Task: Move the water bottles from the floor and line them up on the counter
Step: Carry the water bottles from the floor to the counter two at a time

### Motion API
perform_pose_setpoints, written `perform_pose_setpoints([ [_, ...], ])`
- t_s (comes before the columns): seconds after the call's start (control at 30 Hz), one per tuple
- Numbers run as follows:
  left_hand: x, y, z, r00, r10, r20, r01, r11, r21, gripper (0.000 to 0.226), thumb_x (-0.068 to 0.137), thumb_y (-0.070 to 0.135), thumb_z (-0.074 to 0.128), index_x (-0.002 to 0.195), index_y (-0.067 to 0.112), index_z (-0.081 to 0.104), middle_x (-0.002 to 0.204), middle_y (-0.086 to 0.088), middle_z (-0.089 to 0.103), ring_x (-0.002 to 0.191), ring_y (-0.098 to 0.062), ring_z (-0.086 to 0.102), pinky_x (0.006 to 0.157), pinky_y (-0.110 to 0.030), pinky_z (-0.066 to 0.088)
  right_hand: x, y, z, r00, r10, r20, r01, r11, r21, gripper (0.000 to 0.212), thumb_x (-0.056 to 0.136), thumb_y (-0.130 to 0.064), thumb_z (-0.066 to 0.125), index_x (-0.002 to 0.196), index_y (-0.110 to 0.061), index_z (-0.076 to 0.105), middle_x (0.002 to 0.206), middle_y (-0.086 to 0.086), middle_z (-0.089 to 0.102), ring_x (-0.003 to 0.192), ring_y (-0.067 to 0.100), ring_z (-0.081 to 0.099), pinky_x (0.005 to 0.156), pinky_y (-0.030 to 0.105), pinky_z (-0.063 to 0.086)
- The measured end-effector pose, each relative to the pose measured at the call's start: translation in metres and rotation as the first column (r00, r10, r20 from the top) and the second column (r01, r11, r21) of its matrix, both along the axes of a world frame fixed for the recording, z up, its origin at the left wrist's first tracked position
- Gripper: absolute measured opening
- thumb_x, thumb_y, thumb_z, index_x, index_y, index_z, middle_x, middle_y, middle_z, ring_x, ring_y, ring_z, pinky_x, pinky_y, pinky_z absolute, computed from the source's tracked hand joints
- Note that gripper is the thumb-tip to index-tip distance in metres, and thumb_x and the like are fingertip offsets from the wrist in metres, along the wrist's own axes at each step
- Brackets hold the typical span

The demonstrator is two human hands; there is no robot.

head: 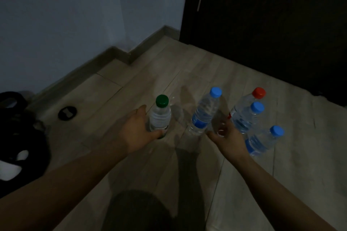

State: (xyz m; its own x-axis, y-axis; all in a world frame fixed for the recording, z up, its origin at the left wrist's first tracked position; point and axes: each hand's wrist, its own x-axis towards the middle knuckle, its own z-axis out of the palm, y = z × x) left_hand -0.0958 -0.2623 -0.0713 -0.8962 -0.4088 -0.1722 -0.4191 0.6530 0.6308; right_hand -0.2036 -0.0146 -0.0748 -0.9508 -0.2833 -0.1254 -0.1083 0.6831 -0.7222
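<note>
Both bare forearms reach fwd and down. Left hand (138,127) cupped, fingers curled round the clear plastic green-capped bottle (160,116). Right hand (228,137) right of it, fingers spread, empty.

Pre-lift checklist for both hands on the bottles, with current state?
1. Left hand wrapped on green-capped bottle: ok, fingers curl round its base.
2. Right hand gripping the nearest blue-capped bottle: not ok, open, just beside it.
3. All caps on: ok, five capped bottles.
4. Bottles upright on the floor: ok.
5. Neighbours clear of the right hand: not ok, red-capped bottle and two more blue-capped ones crowd close.
6. Counter free: cannot tell, out of view.
</note>
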Motion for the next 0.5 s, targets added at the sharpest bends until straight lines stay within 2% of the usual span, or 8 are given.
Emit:
perform_pose_setpoints([
  [0.1,-0.005,-0.003,-0.005,0.999,0.021,-0.045,-0.021,1.0,0.017,0.102,0.07,0.051,0.076,0.149,0.015,0.022,0.143,-0.007,0.044,0.126,-0.02,0.047,0.093,-0.026,0.038,-0.011,-0.007,-0.002,0.997,-0.053,0.063,0.057,0.996,-0.065,0.061,0.084,-0.034,0.071,0.134,-0.015,0.043,0.124,0.004,0.057,0.112,0.022,0.059,0.093,0.043,0.053],
  [0.27,-0.012,-0.003,-0.01,0.993,0.031,-0.116,-0.015,0.99,0.138,0.089,0.07,0.043,0.08,0.142,0.019,0.033,0.135,0.003,0.05,0.12,-0.012,0.052,0.093,-0.022,0.045,-0.024,-0.019,-0.012,0.998,-0.021,0.061,0.032,0.984,-0.177,0.069,0.081,-0.025,0.075,0.138,-0.013,0.038,0.134,0.007,0.054,0.121,0.024,0.055,0.1,0.044,0.049],
  [0.33,-0.014,-0.002,-0.01,0.989,0.024,-0.146,0.006,0.979,0.203,0.073,0.07,0.041,0.08,0.13,0.026,0.042,0.121,0.013,0.053,0.104,0.0,0.056,0.078,-0.009,0.044,-0.029,-0.023,-0.016,0.997,-0.018,0.08,0.034,0.977,-0.212,0.066,0.081,-0.024,0.075,0.136,-0.013,0.041,0.133,0.006,0.055,0.119,0.022,0.056,0.099,0.045,0.05],
  [0.4,-0.017,-0.001,-0.01,0.985,0.038,-0.165,0.005,0.967,0.254,0.061,0.072,0.039,0.08,0.121,0.032,0.045,0.112,0.018,0.054,0.09,0.01,0.056,0.062,-0.003,0.043,-0.035,-0.027,-0.023,0.997,-0.02,0.077,0.038,0.969,-0.245,0.06,0.08,-0.024,0.075,0.13,-0.014,0.044,0.129,0.004,0.057,0.116,0.02,0.057,0.097,0.045,0.051],
  [0.5,-0.02,0.0,-0.014,0.981,0.061,-0.186,-0.007,0.96,0.278,0.054,0.072,0.037,0.08,0.112,0.038,0.044,0.102,0.021,0.055,0.083,0.017,0.056,0.059,0.002,0.043,-0.04,-0.03,-0.034,0.996,-0.042,0.075,0.061,0.96,-0.274,0.058,0.08,-0.027,0.075,0.128,-0.017,0.045,0.129,0.001,0.057,0.116,0.018,0.057,0.096,0.042,0.052],
])
